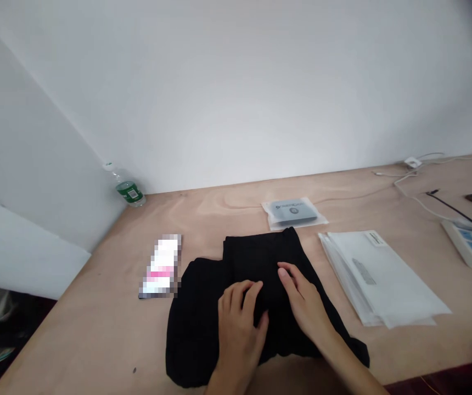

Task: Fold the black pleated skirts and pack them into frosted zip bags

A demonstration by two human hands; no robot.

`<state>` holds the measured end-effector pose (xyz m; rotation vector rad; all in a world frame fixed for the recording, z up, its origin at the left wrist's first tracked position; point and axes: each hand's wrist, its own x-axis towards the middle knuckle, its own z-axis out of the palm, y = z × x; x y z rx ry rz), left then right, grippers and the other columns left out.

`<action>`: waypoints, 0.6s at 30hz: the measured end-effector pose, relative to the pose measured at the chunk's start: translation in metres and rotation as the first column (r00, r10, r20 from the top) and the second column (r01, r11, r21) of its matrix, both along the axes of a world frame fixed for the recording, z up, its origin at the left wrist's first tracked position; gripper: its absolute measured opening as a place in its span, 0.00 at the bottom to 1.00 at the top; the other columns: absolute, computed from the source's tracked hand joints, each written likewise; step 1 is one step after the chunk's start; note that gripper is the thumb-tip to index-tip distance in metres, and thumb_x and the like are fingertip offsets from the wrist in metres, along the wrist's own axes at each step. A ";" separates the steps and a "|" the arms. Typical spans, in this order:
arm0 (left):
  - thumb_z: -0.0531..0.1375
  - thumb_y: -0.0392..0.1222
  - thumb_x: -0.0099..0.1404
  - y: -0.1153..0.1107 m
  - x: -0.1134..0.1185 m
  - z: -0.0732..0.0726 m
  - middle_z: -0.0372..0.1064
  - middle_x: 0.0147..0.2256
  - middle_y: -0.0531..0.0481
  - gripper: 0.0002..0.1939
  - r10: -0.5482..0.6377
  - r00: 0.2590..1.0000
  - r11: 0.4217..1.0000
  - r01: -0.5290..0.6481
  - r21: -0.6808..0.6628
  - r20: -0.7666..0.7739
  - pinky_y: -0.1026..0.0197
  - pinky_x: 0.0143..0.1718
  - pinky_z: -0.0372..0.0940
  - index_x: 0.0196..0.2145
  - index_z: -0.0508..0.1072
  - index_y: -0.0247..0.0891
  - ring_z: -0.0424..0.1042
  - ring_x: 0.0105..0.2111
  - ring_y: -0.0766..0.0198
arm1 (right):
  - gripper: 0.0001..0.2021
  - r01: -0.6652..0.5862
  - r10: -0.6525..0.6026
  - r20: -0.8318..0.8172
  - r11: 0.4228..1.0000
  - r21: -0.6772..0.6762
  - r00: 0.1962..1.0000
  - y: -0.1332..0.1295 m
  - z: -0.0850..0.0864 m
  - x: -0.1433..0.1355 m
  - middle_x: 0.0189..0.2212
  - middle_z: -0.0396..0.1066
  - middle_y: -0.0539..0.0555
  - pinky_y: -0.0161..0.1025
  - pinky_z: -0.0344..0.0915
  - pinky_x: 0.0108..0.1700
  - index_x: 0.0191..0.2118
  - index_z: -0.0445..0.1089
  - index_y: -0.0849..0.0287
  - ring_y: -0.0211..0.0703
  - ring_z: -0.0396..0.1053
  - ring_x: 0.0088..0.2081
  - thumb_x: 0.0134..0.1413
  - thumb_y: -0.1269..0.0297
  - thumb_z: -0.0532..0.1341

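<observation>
White wall [236, 99] is standing behind the light wood-grain desk [96, 340], meeting its far edge. Black, soft fabric item [252, 255], partly folded, is lying at the desk's near edge, around the middle; a narrower squared section is reaching toward the far edge, a rounded part bulging left. White translucent plastic bags [388, 285] are lying stacked just right of it. Left hand [238, 321] is resting on the fabric, fingers bent and slightly apart, thumb standing off the index, nothing visibly pinched. Right hand [304, 299] is touching the squared section, thumb and index tips nearly together; can't tell if cloth is caught between. Both are probably arranging or smoothing the layers; shifting a layer from here would be calling for a fingertip hold on it, with the other hand steadying the rest. White power strip [466, 249] is sitting farther right, past the bags. Phone [162, 266], screen blurred, is lying left of the fabric. Frosted pouch with a grey item inside [296, 214] is lying just beyond the fabric, toward the far edge. Clear green-labelled bottle [130, 189] is standing at the far left corner.
</observation>
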<state>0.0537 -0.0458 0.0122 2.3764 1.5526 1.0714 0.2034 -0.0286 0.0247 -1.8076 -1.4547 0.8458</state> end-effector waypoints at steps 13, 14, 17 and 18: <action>0.51 0.24 0.58 -0.005 -0.003 -0.009 0.68 0.41 0.44 0.19 -0.115 0.992 0.990 0.119 0.072 -0.052 0.52 0.38 0.67 0.43 0.71 0.39 0.64 0.41 0.55 | 0.21 -0.185 0.027 0.535 0.952 0.242 0.844 -0.006 0.003 -0.003 0.56 0.59 0.60 0.52 0.58 0.50 0.56 0.58 0.59 0.54 0.58 0.54 0.57 0.63 0.49; 0.51 0.24 0.57 -0.004 -0.003 -0.009 0.68 0.42 0.44 0.19 -0.115 0.992 0.991 0.119 0.067 -0.058 0.51 0.38 0.67 0.43 0.71 0.38 0.64 0.42 0.55 | 0.22 -0.260 0.084 0.575 0.938 0.231 0.814 -0.003 0.001 -0.005 0.59 0.54 0.58 0.52 0.55 0.53 0.58 0.56 0.57 0.54 0.53 0.58 0.58 0.63 0.47; 0.51 0.24 0.56 -0.003 -0.003 -0.012 0.69 0.43 0.45 0.19 -0.117 0.990 0.992 0.119 0.026 -0.084 0.50 0.40 0.67 0.43 0.71 0.37 0.64 0.44 0.54 | 0.23 -0.409 0.262 0.617 0.906 0.106 0.742 0.004 -0.008 -0.011 0.63 0.46 0.52 0.55 0.49 0.58 0.61 0.50 0.55 0.52 0.43 0.62 0.61 0.61 0.44; 0.51 0.24 0.56 -0.003 -0.004 -0.013 0.69 0.43 0.45 0.20 -0.118 0.988 0.993 0.120 0.008 -0.098 0.50 0.41 0.67 0.43 0.71 0.37 0.64 0.45 0.54 | 0.24 -0.421 0.295 0.615 0.905 0.066 0.731 0.006 -0.012 -0.012 0.63 0.45 0.52 0.56 0.47 0.59 0.62 0.49 0.56 0.52 0.42 0.63 0.61 0.61 0.44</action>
